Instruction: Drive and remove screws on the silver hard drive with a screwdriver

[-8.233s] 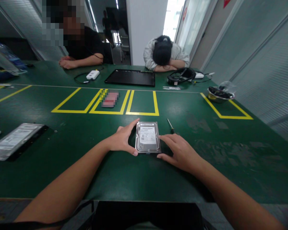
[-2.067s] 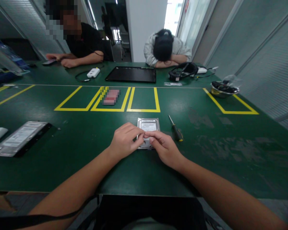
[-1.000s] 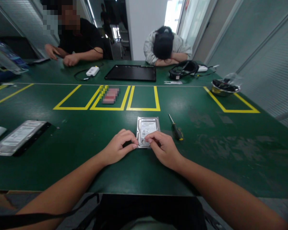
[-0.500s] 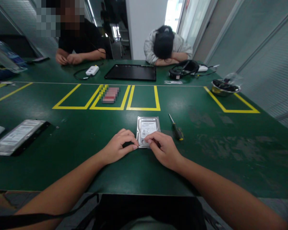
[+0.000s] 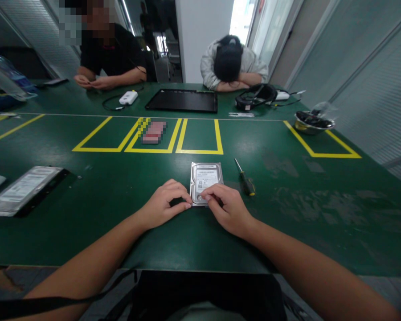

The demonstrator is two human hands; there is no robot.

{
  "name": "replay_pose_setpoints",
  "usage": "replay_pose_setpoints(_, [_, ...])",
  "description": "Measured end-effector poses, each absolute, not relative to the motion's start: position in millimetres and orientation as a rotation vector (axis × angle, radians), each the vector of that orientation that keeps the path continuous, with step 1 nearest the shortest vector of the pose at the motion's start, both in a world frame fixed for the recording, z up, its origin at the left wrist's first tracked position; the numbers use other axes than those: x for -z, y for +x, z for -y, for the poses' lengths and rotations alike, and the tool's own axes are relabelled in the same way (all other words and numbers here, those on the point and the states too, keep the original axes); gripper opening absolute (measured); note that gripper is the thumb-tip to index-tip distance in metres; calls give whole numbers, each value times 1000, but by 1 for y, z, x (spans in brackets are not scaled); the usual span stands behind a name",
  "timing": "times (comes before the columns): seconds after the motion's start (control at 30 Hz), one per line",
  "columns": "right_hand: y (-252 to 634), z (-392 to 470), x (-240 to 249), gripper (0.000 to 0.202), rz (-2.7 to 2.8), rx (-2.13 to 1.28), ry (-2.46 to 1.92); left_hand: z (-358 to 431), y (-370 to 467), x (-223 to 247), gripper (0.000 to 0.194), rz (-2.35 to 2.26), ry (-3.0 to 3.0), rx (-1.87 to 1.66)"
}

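A silver hard drive (image 5: 205,176) with a white label lies flat on the green table. My left hand (image 5: 169,200) is at its lower left corner, with the thumb and fingertips closed in on that edge. Over the drive's lower right part is my right hand (image 5: 227,207). Its fingers are curled and pinched close to the drive's face, and whatever may be between them is hidden. To the right of the drive rests a screwdriver (image 5: 246,182) with a black and yellow handle, touched by neither hand.
A larger drive (image 5: 25,189) lies at left. Yellow tape outlines (image 5: 200,152) mark the table, one around a blurred reddish object (image 5: 154,132). Farther back are a black panel (image 5: 183,100), coiled black cables (image 5: 257,96) and a metal bowl (image 5: 314,127). Two people sit opposite.
Both my hands and the hard drive stay in place. Across the table, the person at left has shifted their head and hands slightly.
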State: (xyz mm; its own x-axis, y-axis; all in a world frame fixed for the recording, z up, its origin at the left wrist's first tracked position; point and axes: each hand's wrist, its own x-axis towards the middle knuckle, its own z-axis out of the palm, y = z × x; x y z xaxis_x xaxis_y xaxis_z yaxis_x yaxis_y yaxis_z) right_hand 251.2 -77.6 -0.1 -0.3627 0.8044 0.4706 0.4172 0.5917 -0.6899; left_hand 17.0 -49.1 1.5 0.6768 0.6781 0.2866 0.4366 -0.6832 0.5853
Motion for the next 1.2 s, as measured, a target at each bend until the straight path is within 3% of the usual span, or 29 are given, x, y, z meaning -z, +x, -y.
replay_pose_setpoints(1.2, [251, 78, 0, 17, 2033, -585, -946, 50, 18, -2, 10, -916, 2339, -645])
